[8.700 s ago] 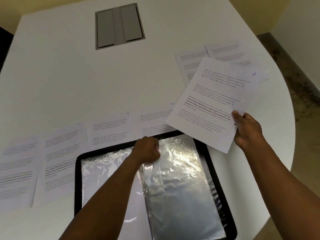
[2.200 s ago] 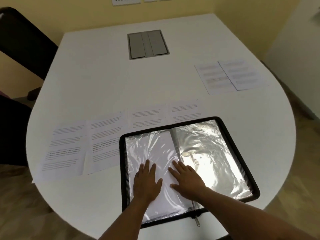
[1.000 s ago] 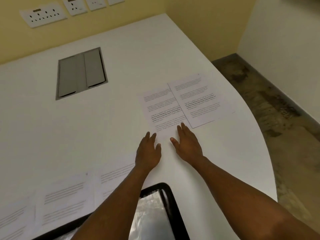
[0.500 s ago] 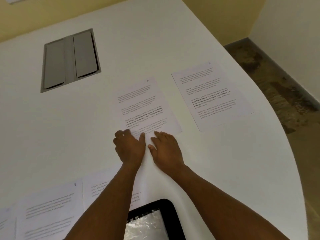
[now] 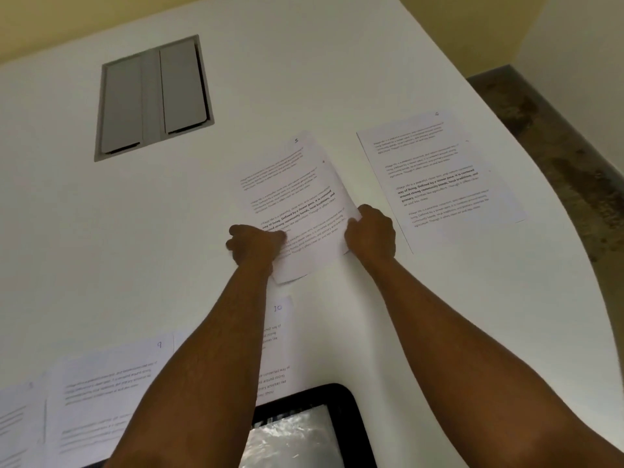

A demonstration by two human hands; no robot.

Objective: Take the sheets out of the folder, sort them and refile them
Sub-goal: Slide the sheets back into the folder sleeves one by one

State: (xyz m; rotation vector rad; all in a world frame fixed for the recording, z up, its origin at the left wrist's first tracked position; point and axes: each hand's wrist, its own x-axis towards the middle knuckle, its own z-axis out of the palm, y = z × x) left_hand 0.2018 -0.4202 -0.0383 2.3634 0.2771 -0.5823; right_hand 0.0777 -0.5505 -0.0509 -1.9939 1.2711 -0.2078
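On a white table [image 5: 304, 79] seen from above, both of a person's bare arms reach forward to one printed sheet [image 5: 297, 204] near the middle. The left hand [image 5: 255, 246] grips the sheet's near left edge, fingers curled under and thumb pressed on top. The right hand [image 5: 371, 233] pinches the near right edge with curled fingers. The sheet bows upward between the two hands, its near end lifted off the table, and a handwritten 5 marks its top right corner. Just to its right, apart from it, a second printed sheet [image 5: 439, 177] lies flat near the table's curved edge. Closer to the person, a row of sheets [image 5: 111, 383] lies side by side along the lower left, two of them numbered 9 and 10, with the left forearm crossing over them. At the bottom edge, the black-rimmed corner of the open folder [image 5: 351, 420] shows a shiny plastic sleeve inside. Farther back, a grey hatch [image 5: 153, 96] with two flaps sits sunk into the tabletop.
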